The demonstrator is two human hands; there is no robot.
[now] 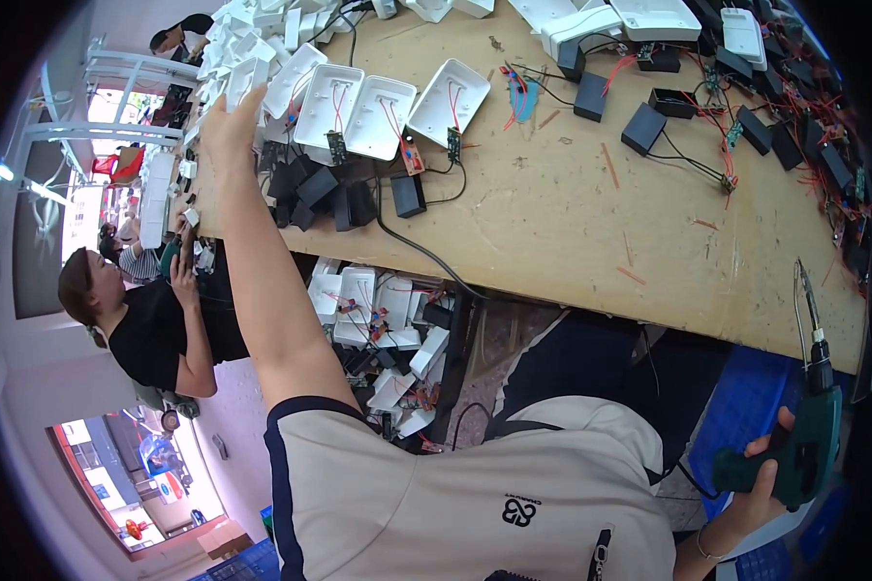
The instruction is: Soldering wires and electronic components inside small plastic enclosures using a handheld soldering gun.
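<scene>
Scuffed and tan, the workbench (pixel 562 213) stands in a bright workshop. At the workbench's left end, the left hand (pixel 231 131) reaches to heaped white plastic housings (pixel 252 24); whether its fingers grip one, I cannot tell. Before the workbench's near right corner, the right hand (pixel 758 489) wraps its fingers around a green soldering gun (pixel 806 450). Wired black boxes (pixel 591 98) lie on the workbench.
</scene>
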